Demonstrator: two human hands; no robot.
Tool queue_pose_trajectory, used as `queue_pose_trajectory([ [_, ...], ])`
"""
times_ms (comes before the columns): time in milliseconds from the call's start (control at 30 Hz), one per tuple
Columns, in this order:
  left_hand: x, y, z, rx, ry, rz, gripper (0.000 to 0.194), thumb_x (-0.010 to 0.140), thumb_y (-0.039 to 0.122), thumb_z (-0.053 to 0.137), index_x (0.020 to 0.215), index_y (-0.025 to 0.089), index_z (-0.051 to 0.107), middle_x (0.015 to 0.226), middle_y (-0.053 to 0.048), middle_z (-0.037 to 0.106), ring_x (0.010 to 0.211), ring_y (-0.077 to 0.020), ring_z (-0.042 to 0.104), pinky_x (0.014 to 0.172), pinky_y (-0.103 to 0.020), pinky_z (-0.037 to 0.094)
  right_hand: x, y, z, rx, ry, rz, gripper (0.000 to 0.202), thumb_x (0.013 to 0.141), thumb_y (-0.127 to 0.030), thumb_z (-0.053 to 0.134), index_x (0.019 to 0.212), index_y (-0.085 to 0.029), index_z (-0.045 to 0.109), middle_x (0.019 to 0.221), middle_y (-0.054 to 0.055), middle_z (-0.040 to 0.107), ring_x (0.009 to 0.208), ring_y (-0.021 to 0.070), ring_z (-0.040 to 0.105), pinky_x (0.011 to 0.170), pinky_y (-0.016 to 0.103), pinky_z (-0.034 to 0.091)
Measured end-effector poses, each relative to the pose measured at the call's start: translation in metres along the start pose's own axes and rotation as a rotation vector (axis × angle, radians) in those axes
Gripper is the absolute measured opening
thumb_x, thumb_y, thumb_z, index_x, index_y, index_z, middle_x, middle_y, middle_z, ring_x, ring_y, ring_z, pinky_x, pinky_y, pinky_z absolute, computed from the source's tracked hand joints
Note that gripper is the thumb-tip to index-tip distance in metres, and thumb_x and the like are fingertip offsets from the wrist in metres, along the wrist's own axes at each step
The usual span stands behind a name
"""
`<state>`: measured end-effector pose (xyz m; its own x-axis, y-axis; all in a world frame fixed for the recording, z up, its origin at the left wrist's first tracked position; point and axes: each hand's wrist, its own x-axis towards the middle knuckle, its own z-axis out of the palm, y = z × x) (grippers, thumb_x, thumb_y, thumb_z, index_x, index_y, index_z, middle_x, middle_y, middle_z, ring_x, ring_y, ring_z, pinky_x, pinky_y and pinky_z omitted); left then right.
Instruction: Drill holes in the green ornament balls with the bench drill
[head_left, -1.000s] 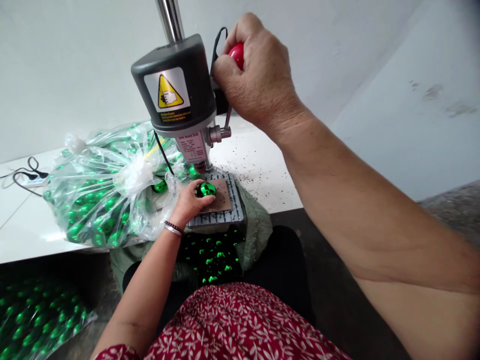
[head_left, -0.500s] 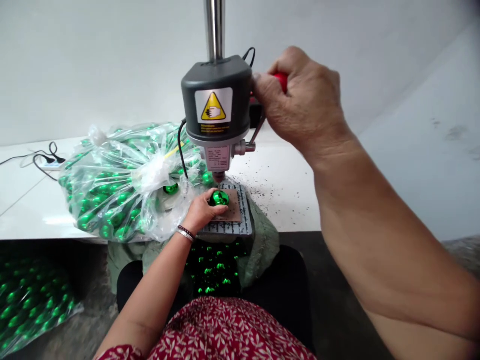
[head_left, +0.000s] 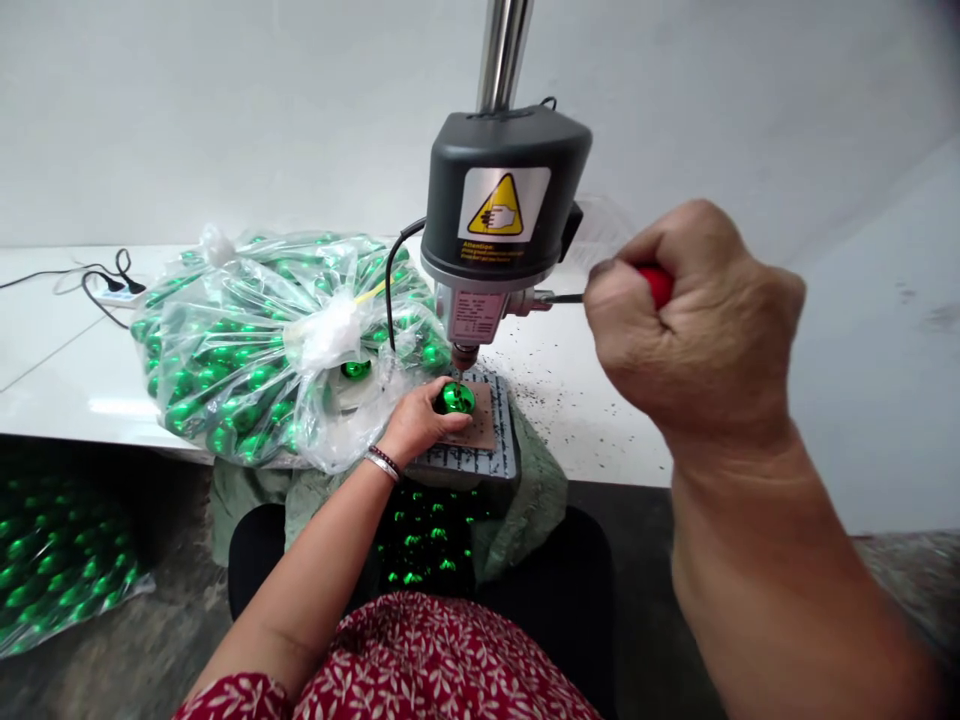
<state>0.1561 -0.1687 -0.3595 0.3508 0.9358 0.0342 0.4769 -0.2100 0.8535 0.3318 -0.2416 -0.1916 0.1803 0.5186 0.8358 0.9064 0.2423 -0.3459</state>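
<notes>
Holding a shiny green ball [head_left: 460, 399] between half-open left fingers [head_left: 454, 423]

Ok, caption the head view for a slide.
Left hand steadies a shiny green ball beneath a bench drill; right hand grips its red knob.

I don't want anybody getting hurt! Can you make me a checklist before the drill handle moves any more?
1. Left hand holding the green ball: ok.
2. Right hand around the red knob: ok.
3. Fingers well away from the drill: not ok, they're right by its tip.
4. Ball lined up exactly under the drill: cannot tell.
5. Drill spinning or stopped: cannot tell.
6. White table free of crumbs: not ok.
</notes>
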Motion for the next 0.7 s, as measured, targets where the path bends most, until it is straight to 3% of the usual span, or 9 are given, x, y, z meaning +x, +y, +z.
queue_pose_trajectory([
  [200, -0.001, 0.001, 0.001, 0.030, -0.006, -0.006, 0.055, 0.068, 0.034, 0.078, 0.121, 0.021, 0.067, 0.108, -0.004, 0.074, 0.097, -0.0253, 0.066, 0.090, -0.036, 0.050, -0.018, 0.001, 0.004, -0.037, 0.025, 0.027, 0.014, 0.084, -0.030, 0.041, 0.077, -0.021, 0.050, 0.066, -0.003, 0.054, 0.057, 0.0072, 0.042, 0.061, 0.026, 0.036],
  [367, -0.003, 0.006, 0.000, 0.098, 0.000, -0.028, 0.057, 0.070, 0.034, 0.077, 0.124, 0.022, 0.065, 0.110, -0.004, 0.074, 0.100, -0.0243, 0.066, 0.089, -0.034, 0.049, -0.025, 0.003, 0.009, -0.041, 0.070, -0.040, 0.018, 0.087, -0.030, 0.044, 0.078, -0.019, 0.056, 0.065, -0.002, 0.053, 0.059, 0.0063, 0.043, 0.060, 0.023, 0.035],
  [567, -0.008, 0.012, 0.001, 0.151, 0.028, -0.030, 0.048, 0.072, 0.035, 0.076, 0.117, 0.023, 0.067, 0.101, -0.003, 0.074, 0.093, -0.0228, 0.067, 0.085, -0.032, 0.050, -0.042, 0.006, 0.017, -0.026, 0.123, -0.036, 0.014, 0.089, -0.028, 0.045, 0.078, -0.020, 0.049, 0.064, -0.002, 0.048, 0.057, 0.0078, 0.040, 0.059, 0.025, 0.032],
  [700, -0.008, 0.011, 0.002, 0.152, 0.039, -0.021, 0.047, 0.071, 0.034, 0.077, 0.116, 0.023, 0.067, 0.103, -0.003, 0.074, 0.093, -0.0226, 0.067, 0.086, -0.033, 0.050, -0.053, 0.010, 0.025, -0.060, 0.194, -0.130, 0.008, 0.090, -0.023, 0.045, 0.083, -0.021, 0.049, 0.069, -0.001, 0.053, 0.063, 0.0098, 0.045, 0.062, 0.026, 0.037],
])
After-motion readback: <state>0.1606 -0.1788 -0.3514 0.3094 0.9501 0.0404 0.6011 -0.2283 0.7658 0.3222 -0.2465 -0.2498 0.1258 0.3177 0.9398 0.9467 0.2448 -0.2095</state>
